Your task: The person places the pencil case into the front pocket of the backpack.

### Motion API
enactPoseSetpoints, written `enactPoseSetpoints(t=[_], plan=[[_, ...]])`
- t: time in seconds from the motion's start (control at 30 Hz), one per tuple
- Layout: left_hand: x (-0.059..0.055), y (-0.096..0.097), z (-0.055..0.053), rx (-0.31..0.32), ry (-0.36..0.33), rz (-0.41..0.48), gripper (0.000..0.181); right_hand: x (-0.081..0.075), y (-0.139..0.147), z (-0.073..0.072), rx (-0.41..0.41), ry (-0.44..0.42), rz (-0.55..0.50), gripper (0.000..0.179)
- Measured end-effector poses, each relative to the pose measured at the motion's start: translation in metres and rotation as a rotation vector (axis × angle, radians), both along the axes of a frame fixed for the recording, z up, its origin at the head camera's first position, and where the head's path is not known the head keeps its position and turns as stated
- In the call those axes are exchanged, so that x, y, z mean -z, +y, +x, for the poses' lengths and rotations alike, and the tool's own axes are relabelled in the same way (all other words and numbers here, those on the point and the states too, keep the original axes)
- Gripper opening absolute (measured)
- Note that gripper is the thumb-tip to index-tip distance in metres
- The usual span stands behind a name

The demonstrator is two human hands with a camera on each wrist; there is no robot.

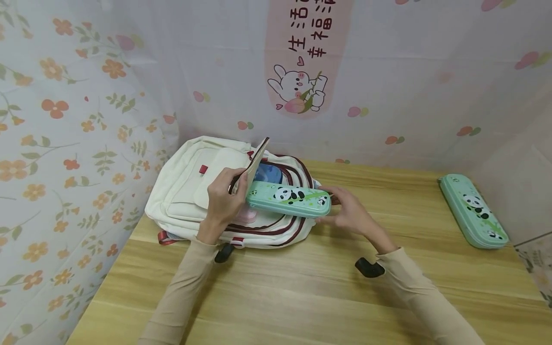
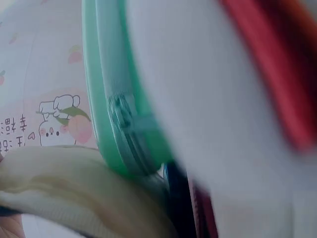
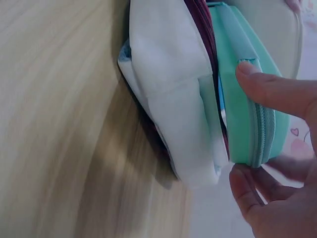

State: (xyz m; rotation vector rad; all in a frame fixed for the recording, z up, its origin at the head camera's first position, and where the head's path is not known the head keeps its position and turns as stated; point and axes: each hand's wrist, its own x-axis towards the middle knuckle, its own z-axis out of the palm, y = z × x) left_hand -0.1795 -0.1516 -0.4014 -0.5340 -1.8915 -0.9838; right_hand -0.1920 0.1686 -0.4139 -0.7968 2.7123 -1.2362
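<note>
A white backpack [image 1: 181, 187] with dark red zipper trim lies on the table, its front compartment unzipped. My left hand [image 1: 224, 199] grips the lifted flap [image 1: 255, 163] by its edge. A mint-green panda pencil case [image 1: 289, 199] lies across the opening, its left end behind the flap. At the case's right end, my right hand [image 1: 350, 211] holds it, with the thumb on the zipper side in the right wrist view. The case's zipper end [image 2: 121, 114] shows beside the pale flap in the left wrist view. Something blue [image 1: 271, 172] sits inside the bag.
A second mint-green panda pencil case [image 1: 474, 211] lies at the table's right edge. Floral cloth [image 1: 56, 143] hangs along the left, and a printed cloth [image 1: 379, 81] rises behind the wooden table [image 1: 293, 292]. Part of a pink item [image 1: 246, 214] shows below the case.
</note>
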Motion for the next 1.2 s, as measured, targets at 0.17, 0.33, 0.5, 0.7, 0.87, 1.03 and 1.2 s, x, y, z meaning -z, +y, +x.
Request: enactPoseSetpoints(t=[0.17,0.33,0.5,0.7,0.87,1.03,1.2], plan=[[-0.001,0.003,0.000,0.010,0.011,0.003,0.011,0.000,-0.014,0.002,0.057,-0.040,-0.013,0.082],[-0.002,0.004,0.000,0.000,0.019,0.007,0.011,0.000,-0.023,0.001,0.070,-0.055,0.016,0.081],[-0.002,0.005,-0.001,0.000,0.032,0.001,0.010,0.000,-0.032,-0.001,0.058,-0.080,-0.036,0.075],[-0.002,0.007,-0.002,0.014,0.036,0.008,0.010,-0.003,-0.051,-0.005,0.041,-0.059,-0.026,0.069],[-0.001,0.009,-0.002,0.017,0.041,0.004,0.010,-0.009,-0.069,-0.011,-0.002,-0.049,0.065,0.068],[0.000,0.009,-0.003,0.016,0.042,-0.002,0.011,-0.015,-0.086,-0.018,-0.029,-0.064,0.119,0.071],[0.000,0.010,-0.002,0.020,0.037,0.004,0.011,-0.016,-0.100,-0.023,-0.044,-0.042,0.152,0.072]])
